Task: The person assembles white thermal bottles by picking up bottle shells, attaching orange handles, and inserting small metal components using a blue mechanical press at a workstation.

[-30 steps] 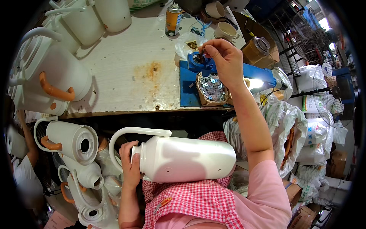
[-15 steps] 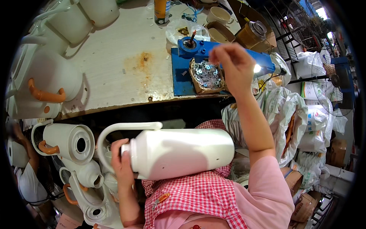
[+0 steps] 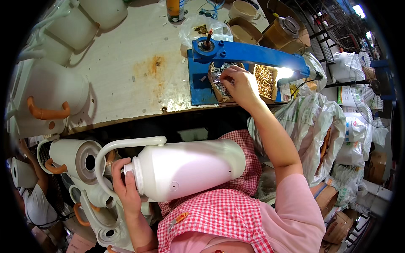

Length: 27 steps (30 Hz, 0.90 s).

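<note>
A white vacuum flask shell [image 3: 190,168] with a long curved handle lies on its side across my lap. My left hand [image 3: 128,189] is wrapped around its neck, thumb on the rim. Two small holes show in its side. Above the table edge, my right hand [image 3: 242,86] reaches into a cardboard box of small metal washers [image 3: 219,86]. Its fingertips are pinched together; whether they hold a washer is hidden. Right beside it stands a box of small brass-coloured pieces, probably rivets [image 3: 264,82], below the blue arm of a bench machine [image 3: 253,55].
White flask bodies with orange handles [image 3: 48,109] stand on the table's left; more flasks [image 3: 80,156] are stacked below. A spray can [image 3: 175,10] and a plastic bag [image 3: 190,31] lie farther back. White sacks [image 3: 303,118] and a fan [image 3: 371,86] are at the right. Another person [image 3: 38,202] is at the far left.
My right hand has come down and left into the washer box, uncovering the box of brass-coloured pieces. The flask has shifted slightly left and turned a little, still in my left hand.
</note>
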### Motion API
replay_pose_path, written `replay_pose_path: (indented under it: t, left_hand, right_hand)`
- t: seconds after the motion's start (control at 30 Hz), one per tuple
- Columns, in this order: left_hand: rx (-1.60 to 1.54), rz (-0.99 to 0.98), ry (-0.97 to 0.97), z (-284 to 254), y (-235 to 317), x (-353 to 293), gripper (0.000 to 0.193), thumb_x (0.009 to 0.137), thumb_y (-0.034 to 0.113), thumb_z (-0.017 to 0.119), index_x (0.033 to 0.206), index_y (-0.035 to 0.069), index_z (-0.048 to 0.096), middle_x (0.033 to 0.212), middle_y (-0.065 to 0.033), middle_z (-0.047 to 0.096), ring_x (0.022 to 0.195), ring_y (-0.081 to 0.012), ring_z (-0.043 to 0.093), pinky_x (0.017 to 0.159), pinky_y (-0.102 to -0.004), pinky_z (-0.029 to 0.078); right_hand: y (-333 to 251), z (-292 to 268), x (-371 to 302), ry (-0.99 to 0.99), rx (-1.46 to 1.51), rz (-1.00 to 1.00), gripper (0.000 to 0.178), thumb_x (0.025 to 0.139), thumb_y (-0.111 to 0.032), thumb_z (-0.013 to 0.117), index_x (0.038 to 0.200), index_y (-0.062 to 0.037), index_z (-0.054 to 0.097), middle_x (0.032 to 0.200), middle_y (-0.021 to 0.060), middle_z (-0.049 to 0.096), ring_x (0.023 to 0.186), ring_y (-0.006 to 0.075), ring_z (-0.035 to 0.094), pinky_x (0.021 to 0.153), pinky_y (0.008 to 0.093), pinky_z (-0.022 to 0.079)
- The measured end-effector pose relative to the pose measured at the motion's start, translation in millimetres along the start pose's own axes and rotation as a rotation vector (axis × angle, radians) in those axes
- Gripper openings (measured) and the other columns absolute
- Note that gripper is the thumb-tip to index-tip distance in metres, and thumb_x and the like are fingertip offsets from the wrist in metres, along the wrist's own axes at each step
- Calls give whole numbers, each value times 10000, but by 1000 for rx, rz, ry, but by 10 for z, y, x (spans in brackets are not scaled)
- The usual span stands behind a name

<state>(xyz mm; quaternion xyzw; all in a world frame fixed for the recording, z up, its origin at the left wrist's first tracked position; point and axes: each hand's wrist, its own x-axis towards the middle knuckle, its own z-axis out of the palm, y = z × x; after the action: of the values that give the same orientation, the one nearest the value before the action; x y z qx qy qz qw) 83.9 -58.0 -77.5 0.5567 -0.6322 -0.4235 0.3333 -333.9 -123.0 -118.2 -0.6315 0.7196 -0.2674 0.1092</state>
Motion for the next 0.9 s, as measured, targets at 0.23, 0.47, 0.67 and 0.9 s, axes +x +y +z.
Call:
replay_pose_path:
  t: [0.23,0.47,0.67,0.9]
  left_hand:
    - [34,51,2,31,48,65,279,935,123,519,1177,8,598,1163,-124,558,1085,-257,525,1013,-363,389]
    - [49,75,-7,81,86,67,275,941,134,529,1179,12,598,1149,-120,551,1066,-253,524,996,-360,395]
    - [39,76,0,75,125,58,260,943,106,523,1173,11,599,1148,-120,546,1064,-243,524,988,-346,397]
    - [-108,-39,166,-113,-17,-17,252,961,140,493,1146,7,601,1131,-112,563,1035,-224,542,961,-337,417]
  right_hand:
    - [-453,-504,43,443,315,-272,160,769,39,743,886,-67,717,892,46,739,731,137,671,568,254,498]
    - [-695,-592,720,593,361,-490,156,774,42,747,875,-62,690,938,43,746,769,164,697,583,286,527]
    - [-589,-550,800,640,-29,-740,209,717,22,760,863,-99,670,936,12,731,767,227,692,629,321,551]
    - [-661,-608,540,683,6,-722,167,762,9,758,890,-75,691,930,39,728,746,225,683,637,305,546]
